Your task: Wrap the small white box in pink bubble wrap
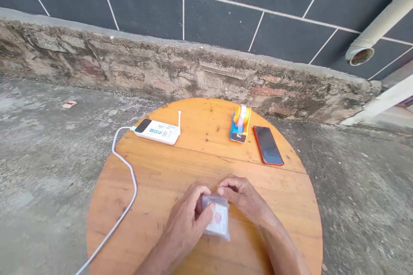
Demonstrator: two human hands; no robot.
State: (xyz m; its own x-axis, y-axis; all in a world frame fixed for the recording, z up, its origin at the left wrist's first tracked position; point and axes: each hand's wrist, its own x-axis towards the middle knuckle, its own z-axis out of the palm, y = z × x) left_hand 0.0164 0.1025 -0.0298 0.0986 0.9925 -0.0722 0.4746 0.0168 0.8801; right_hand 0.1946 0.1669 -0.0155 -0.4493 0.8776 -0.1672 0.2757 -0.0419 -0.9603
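A small clear plastic bag is held low over the near part of the round wooden table. Inside it shows a flat white pack with a reddish round mark. My left hand grips the bag from the left, its thumb pressed across the front and its fingers partly hidden behind. At the bag's upper edge, my right hand is closed in a pinch, thumb against forefinger. The bit of plastic between those fingertips is too small to see clearly.
A white device with a raised antenna and a white cable lies at the back left. A blue and yellow tape dispenser and a red-edged phone are at the back right. Behind stands a stone-based wall with a drainpipe.
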